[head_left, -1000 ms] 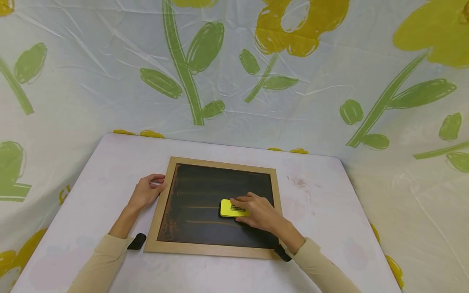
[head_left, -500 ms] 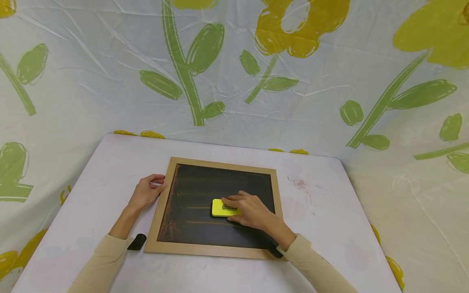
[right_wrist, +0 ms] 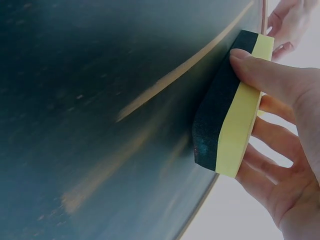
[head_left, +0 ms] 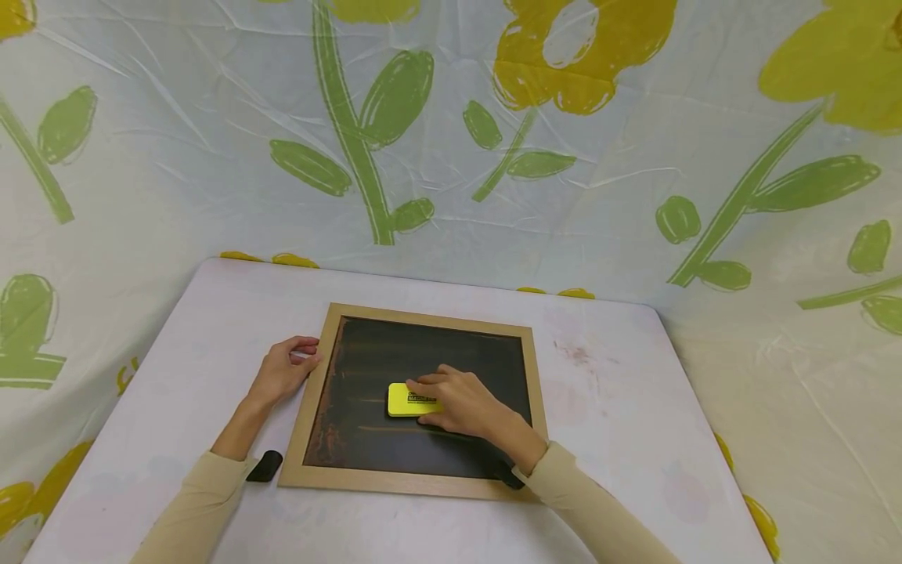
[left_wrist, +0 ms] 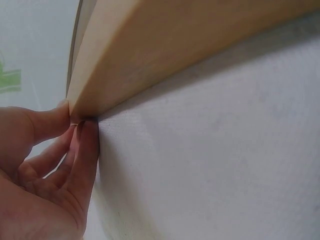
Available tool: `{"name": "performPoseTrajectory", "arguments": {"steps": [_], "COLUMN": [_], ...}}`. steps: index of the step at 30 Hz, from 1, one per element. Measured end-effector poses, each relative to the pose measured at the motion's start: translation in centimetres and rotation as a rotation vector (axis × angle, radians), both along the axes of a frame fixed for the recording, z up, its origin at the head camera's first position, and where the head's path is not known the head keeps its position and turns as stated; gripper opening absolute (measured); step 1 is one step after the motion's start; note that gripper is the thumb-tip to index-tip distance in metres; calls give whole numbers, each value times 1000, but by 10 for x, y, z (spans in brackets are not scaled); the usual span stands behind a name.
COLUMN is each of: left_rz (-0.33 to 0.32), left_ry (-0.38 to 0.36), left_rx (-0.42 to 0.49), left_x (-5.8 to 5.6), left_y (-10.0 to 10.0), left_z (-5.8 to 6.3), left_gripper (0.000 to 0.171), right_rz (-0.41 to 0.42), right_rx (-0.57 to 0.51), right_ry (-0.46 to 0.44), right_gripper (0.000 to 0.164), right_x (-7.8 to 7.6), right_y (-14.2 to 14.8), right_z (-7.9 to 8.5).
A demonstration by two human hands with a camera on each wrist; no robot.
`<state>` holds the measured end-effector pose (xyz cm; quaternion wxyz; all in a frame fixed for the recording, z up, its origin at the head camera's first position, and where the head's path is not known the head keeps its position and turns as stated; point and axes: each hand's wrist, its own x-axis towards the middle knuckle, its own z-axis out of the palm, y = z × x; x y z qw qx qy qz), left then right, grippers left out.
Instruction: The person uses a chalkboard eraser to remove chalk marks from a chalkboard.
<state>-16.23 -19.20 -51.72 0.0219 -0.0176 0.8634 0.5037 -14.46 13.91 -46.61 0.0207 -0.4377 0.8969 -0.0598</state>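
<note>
A framed chalkboard with a dark surface and a pale wooden frame lies on the table. My right hand holds a yellow-topped eraser near the middle of the board, its dark felt side facing the surface. In the right wrist view the thumb presses one long side of the eraser, with the fingers round the other. Orange-brown chalk streaks show beside the felt. My left hand is at the frame's left side, thumb and fingertips pinching its edge in the left wrist view.
The white table carries a reddish smudge right of the board. Orange residue clings along the board's inner left side. A black wrist device sits by the left cuff. Flower-printed cloth surrounds the table.
The right hand and eraser have slid steadily left across the board, from right of centre to about its middle. The left hand stays at the frame's left side.
</note>
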Motion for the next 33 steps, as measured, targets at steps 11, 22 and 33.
{"name": "performPoseTrajectory", "arguments": {"steps": [11,22,33], "left_rz": [2,8,7], "left_ry": [4,-2,-7], "left_rx": [-6,-11,-25], "left_x": [0,0,1], "left_y": [0,1,1], "left_z": [-1,-4,-5], "left_gripper": [36,36,37], "right_rz": [28,59,81], "right_rx": [16,43,44], "right_ry": [-10,-6,-11], "right_gripper": [61,61,60], "right_x": [-3,-4,-4], "right_y": [-18,-37,-57], "right_z": [0,-1,-1]}}
